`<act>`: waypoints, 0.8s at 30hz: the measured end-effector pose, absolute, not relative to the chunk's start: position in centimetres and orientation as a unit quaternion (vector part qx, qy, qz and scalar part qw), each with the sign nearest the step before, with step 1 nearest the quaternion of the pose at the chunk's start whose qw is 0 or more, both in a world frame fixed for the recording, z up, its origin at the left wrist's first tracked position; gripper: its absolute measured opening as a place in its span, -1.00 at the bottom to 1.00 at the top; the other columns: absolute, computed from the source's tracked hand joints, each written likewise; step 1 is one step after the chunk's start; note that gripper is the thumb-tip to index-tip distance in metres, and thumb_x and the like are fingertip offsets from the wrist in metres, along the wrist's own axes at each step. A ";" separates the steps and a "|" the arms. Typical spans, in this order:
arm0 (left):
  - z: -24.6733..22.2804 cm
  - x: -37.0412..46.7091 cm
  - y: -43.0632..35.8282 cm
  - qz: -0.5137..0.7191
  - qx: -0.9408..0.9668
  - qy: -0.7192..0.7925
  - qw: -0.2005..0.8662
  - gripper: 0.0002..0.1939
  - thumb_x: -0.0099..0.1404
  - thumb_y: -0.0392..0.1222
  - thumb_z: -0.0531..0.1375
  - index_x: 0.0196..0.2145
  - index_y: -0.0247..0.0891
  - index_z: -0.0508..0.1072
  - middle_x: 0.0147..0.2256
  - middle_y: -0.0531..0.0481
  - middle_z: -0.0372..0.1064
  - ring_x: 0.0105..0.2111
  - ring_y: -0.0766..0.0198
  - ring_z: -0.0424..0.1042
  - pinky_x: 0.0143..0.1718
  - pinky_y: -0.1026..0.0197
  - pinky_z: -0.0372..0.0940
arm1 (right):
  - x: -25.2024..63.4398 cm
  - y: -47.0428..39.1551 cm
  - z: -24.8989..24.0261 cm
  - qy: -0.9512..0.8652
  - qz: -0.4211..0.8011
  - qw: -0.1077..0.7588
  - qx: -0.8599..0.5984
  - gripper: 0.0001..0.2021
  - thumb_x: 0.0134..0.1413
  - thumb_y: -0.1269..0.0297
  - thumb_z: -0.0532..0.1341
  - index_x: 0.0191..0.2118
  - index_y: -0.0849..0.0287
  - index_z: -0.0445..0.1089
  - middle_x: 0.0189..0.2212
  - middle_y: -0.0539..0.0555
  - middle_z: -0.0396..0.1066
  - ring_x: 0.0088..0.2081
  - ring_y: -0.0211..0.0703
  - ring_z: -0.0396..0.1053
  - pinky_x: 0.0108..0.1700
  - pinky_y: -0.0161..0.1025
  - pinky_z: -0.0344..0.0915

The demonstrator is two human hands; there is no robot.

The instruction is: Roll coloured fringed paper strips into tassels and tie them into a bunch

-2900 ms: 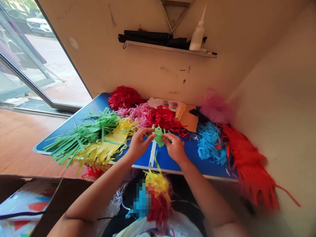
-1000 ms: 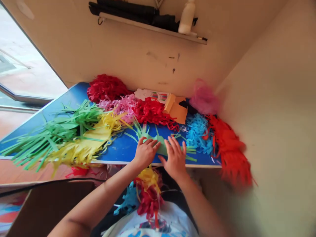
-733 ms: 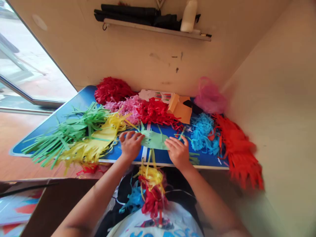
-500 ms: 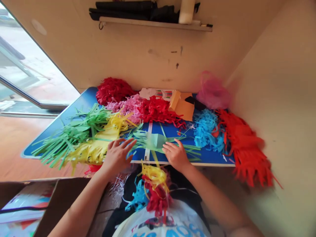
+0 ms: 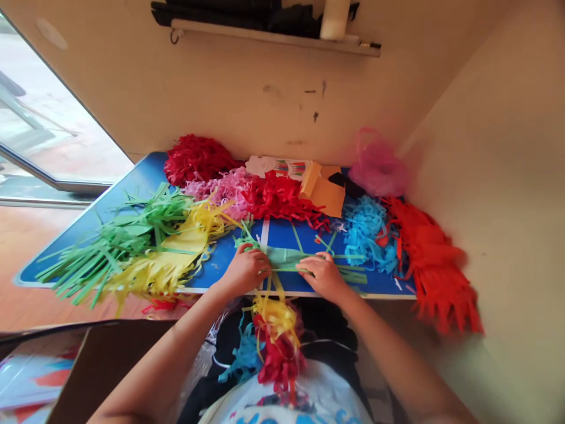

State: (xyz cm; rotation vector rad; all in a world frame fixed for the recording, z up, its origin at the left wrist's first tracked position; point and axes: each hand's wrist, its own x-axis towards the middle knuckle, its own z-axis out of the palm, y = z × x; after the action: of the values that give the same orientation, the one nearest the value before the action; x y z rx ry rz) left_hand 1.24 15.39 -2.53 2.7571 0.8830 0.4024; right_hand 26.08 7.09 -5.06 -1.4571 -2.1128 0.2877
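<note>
A green fringed paper strip lies flat near the front edge of the blue table. My left hand pinches its left end, fingers curled onto the paper. My right hand presses on its right part, fingertips on the green strands. Both hands rest low on the table, close together.
Piles of cut paper ring the hands: green and yellow at left, red, pink and red behind, light blue and orange-red at right. An orange card lies behind. A shelf hangs on the wall.
The green piece was held up in both hands, then laid on the table and spread flat. My left hand swung out to the left and has returned to the strip's left end.
</note>
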 end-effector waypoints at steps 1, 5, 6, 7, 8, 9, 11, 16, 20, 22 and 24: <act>-2.6 1.0 15.5 0.137 0.932 0.311 0.125 -0.81 0.32 -0.11 0.18 -0.35 -0.15 0.58 -0.30 -0.01 0.56 -0.21 0.19 0.46 0.08 -0.04 0.04 | 26.0 7.3 -4.9 -0.765 0.118 0.276 -0.570 -0.88 0.22 0.36 0.21 -0.25 0.07 0.51 -0.23 0.01 0.60 -0.12 -0.15 0.49 0.04 -0.07 0.07; -3.0 1.4 16.0 0.138 0.905 0.373 0.150 -0.72 0.31 0.04 0.19 -0.40 -0.16 0.57 -0.36 -0.01 0.56 -0.19 0.12 0.46 -0.04 0.01 0.06 | 25.0 8.3 -4.0 -0.700 0.106 0.248 -0.661 -0.90 0.17 0.28 0.26 -0.34 0.04 0.55 -0.36 0.00 0.57 -0.19 -0.14 0.44 -0.05 -0.13 0.03; -3.1 1.7 16.1 0.142 0.898 0.389 0.150 -0.69 0.30 0.08 0.18 -0.40 -0.16 0.57 -0.37 -0.02 0.56 -0.18 0.11 0.46 -0.04 0.01 0.06 | 24.8 8.6 -3.8 -0.689 0.093 0.239 -0.678 -0.89 0.15 0.25 0.28 -0.36 0.03 0.56 -0.40 0.00 0.56 -0.20 -0.13 0.43 -0.06 -0.13 0.01; -3.3 2.0 16.2 0.141 0.891 0.404 0.149 -0.67 0.30 0.10 0.18 -0.42 -0.17 0.56 -0.38 -0.02 0.55 -0.19 0.11 0.46 -0.04 0.02 0.07 | 24.6 8.8 -3.8 -0.679 0.082 0.230 -0.692 -0.88 0.14 0.23 0.28 -0.38 0.03 0.56 -0.42 0.01 0.55 -0.20 -0.13 0.41 -0.07 -0.13 0.00; -3.4 2.3 16.3 0.134 0.885 0.422 0.146 -0.64 0.30 0.11 0.16 -0.44 -0.18 0.55 -0.41 -0.03 0.54 -0.21 0.12 0.46 -0.05 0.03 0.08 | 24.5 9.0 -3.8 -0.672 0.074 0.221 -0.703 -0.88 0.14 0.21 0.28 -0.38 0.03 0.56 -0.43 0.01 0.54 -0.21 -0.12 0.40 -0.09 -0.14 -0.01; -3.4 2.6 16.4 0.121 0.879 0.440 0.140 -0.61 0.31 0.12 0.14 -0.48 -0.20 0.53 -0.44 -0.03 0.52 -0.24 0.13 0.46 -0.06 0.04 0.09 | 24.4 9.1 -3.8 -0.665 0.069 0.214 -0.712 -0.87 0.14 0.20 0.28 -0.38 0.03 0.55 -0.44 0.02 0.54 -0.22 -0.12 0.39 -0.10 -0.14 -0.02; -3.5 3.1 16.4 0.092 0.868 0.472 0.124 -0.57 0.33 0.10 0.10 -0.54 -0.22 0.49 -0.51 -0.04 0.47 -0.31 0.14 0.45 -0.09 0.04 0.11 | 24.4 9.3 -4.1 -0.657 0.060 0.203 -0.723 -0.87 0.13 0.17 0.28 -0.38 0.04 0.54 -0.44 0.02 0.54 -0.22 -0.10 0.38 -0.10 -0.14 -0.03; -3.1 4.0 16.0 0.066 0.854 0.508 0.095 -0.63 0.29 0.05 0.10 -0.49 -0.22 0.52 -0.51 -0.11 0.46 -0.33 0.06 0.45 -0.06 -0.03 0.09 | 24.5 9.6 -4.5 -0.656 0.038 0.177 -0.732 -0.75 0.16 0.10 0.26 -0.46 0.10 0.49 -0.44 0.03 0.55 -0.22 -0.08 0.37 -0.12 -0.13 -0.05; -2.7 4.3 15.9 0.039 0.851 0.517 0.082 -0.63 0.29 0.04 0.09 -0.47 -0.22 0.54 -0.48 -0.13 0.48 -0.31 0.05 0.46 -0.07 -0.03 0.08 | 24.5 9.9 -4.6 -0.658 0.038 0.155 -0.736 -0.75 0.15 0.10 0.27 -0.47 0.11 0.48 -0.46 0.03 0.55 -0.24 -0.08 0.36 -0.14 -0.13 -0.07; -2.7 4.3 15.9 0.035 0.850 0.518 0.082 -0.63 0.29 0.05 0.09 -0.47 -0.22 0.53 -0.48 -0.12 0.48 -0.30 0.05 0.47 -0.06 -0.03 0.08 | 24.5 10.1 -4.6 -0.660 0.039 0.151 -0.735 -0.75 0.14 0.10 0.27 -0.47 0.11 0.48 -0.46 0.03 0.56 -0.24 -0.08 0.36 -0.14 -0.13 -0.07; -2.7 4.3 16.0 0.032 0.849 0.521 0.081 -0.62 0.29 0.06 0.10 -0.48 -0.21 0.53 -0.49 -0.12 0.49 -0.31 0.05 0.47 -0.07 -0.02 0.08 | 24.5 10.2 -4.7 -0.659 0.039 0.151 -0.736 -0.75 0.15 0.09 0.27 -0.47 0.11 0.49 -0.45 0.02 0.56 -0.24 -0.09 0.37 -0.13 -0.13 -0.07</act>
State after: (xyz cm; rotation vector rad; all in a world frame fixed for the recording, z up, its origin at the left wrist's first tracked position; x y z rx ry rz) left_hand 4.31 15.98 -2.74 2.5387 1.5559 0.0953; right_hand 24.51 10.15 -4.67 -2.1117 -1.8928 0.1112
